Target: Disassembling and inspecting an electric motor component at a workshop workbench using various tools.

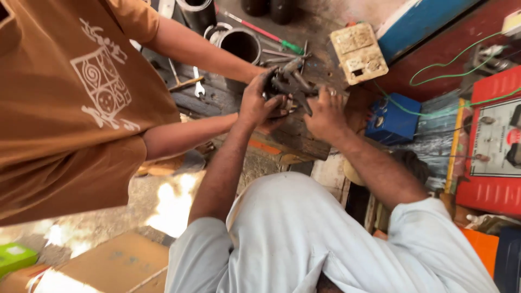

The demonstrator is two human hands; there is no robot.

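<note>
Grey shirt (304, 239) nearest, left hand (258, 103) clasping dark metal part (290, 84), right hand (325, 114) gripping it too, co-worker's hand (268, 73) alongside, bench (304, 135) beneath.

Both hands (260, 103) (325, 111) grip greasy metal part (290, 81)

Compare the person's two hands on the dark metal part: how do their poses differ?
The left hand wraps over the near-left side of the dark metal part, fingers curled around it. The right hand sits at its right side, back facing up, a ring on one finger. Both touch the same part, above the wooden bench.
</note>
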